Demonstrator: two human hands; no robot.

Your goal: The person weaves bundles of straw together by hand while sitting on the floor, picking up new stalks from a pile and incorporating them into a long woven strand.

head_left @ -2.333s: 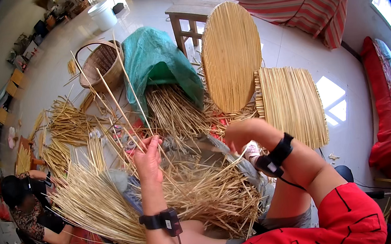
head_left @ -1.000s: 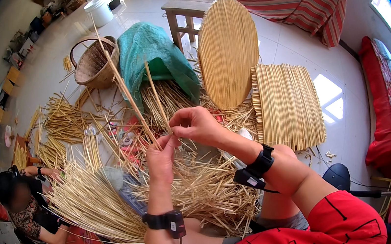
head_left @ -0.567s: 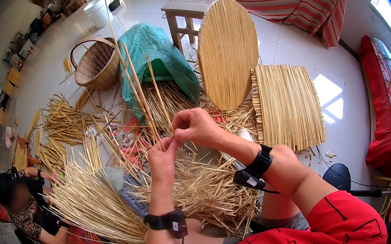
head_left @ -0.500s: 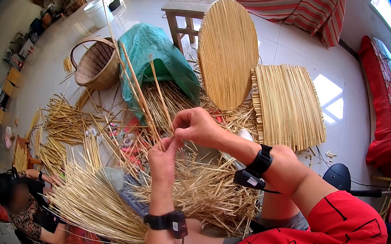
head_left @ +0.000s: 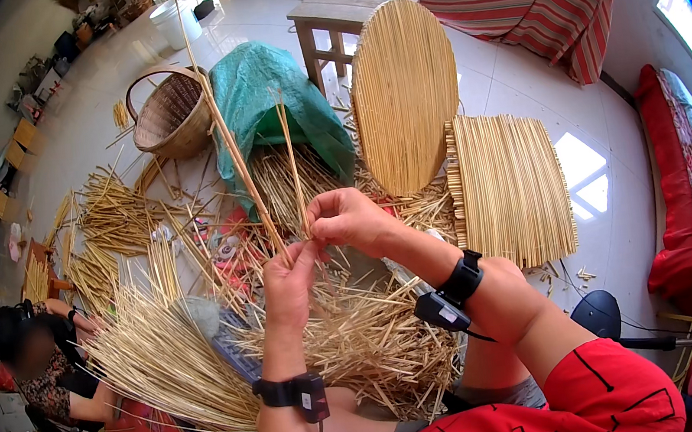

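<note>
My left hand (head_left: 289,280) is closed on long straw stalks (head_left: 242,168) that rise up and away to the far side. Beside it, my right hand (head_left: 342,221) pinches a shorter pair of stalks (head_left: 294,161) near their lower ends, its fingertips close to my left thumb. Both wrists have black strapped devices. Below my hands lies a loose heap of cut straw (head_left: 368,348), and at left a large sheaf of long straws (head_left: 164,362). Beyond them a green sack (head_left: 258,79) has more stalks spilling from its mouth.
An oval straw panel (head_left: 404,95) and a squarish one (head_left: 508,186) stand at right, near a wooden bench (head_left: 335,3). A basket (head_left: 172,121), white bucket (head_left: 177,24), straw piles (head_left: 114,211), another person (head_left: 53,377), striped cloth (head_left: 510,2) and red-covered furniture (head_left: 670,191) surround them.
My right hand came from the right to join the left. Since then both hands have stayed close, shifting slightly, while the stalks they hold changed angle.
</note>
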